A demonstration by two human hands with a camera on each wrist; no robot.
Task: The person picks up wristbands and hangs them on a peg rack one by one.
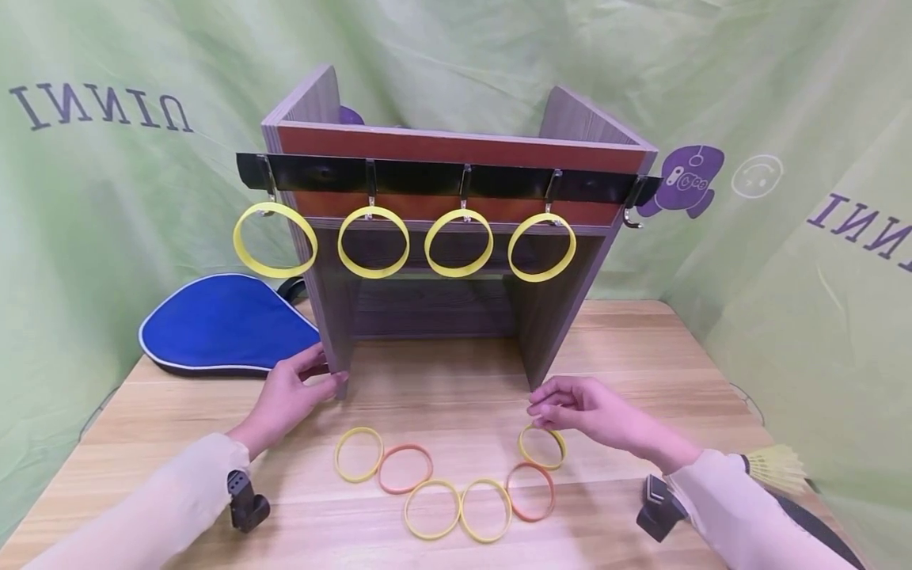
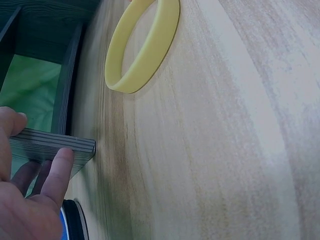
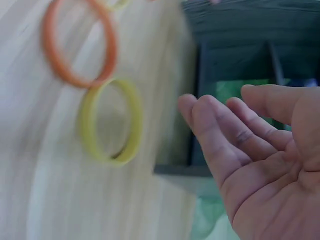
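My left hand (image 1: 288,396) grips the lower front edge of the left side panel (image 1: 335,324) of a grey wood-grain shelf unit. In the left wrist view, its thumb and fingers (image 2: 61,172) lie on opposite faces of that panel (image 2: 55,142). My right hand (image 1: 591,412) hovers by the foot of the right side panel (image 1: 559,317), above a yellow ring (image 1: 541,447). The right wrist view shows its fingers loosely bent, holding nothing. Several yellow rings (image 1: 381,273) hang from hooks on a black rail (image 1: 420,178) across the unit; the rightmost hook (image 1: 632,222) is bare.
Several yellow and two orange rings (image 1: 404,491) lie in a curve on the wooden table (image 1: 321,538). A blue paddle case (image 1: 221,324) lies left of the unit, and a yellow shuttlecock (image 1: 777,467) near my right forearm. Green curtains (image 1: 456,47) surround the table.
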